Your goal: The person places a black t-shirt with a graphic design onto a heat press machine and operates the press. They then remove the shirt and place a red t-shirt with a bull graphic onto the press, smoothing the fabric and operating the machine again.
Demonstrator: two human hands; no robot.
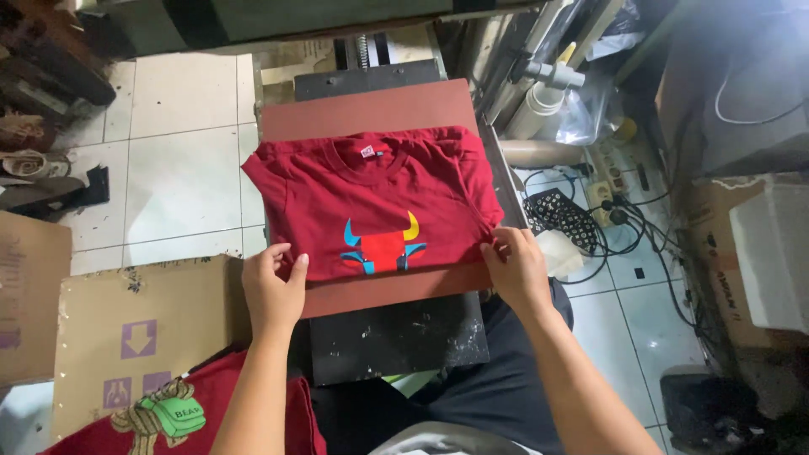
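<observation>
A red shirt [375, 198] with a bull print [383, 246] lay flat on the brown pad [371, 108] of a press. The left hand [271, 291] pinched its lower left edge, fingers clamped on cloth; the right hand [516, 268] gripped the lower right edge likewise.
</observation>
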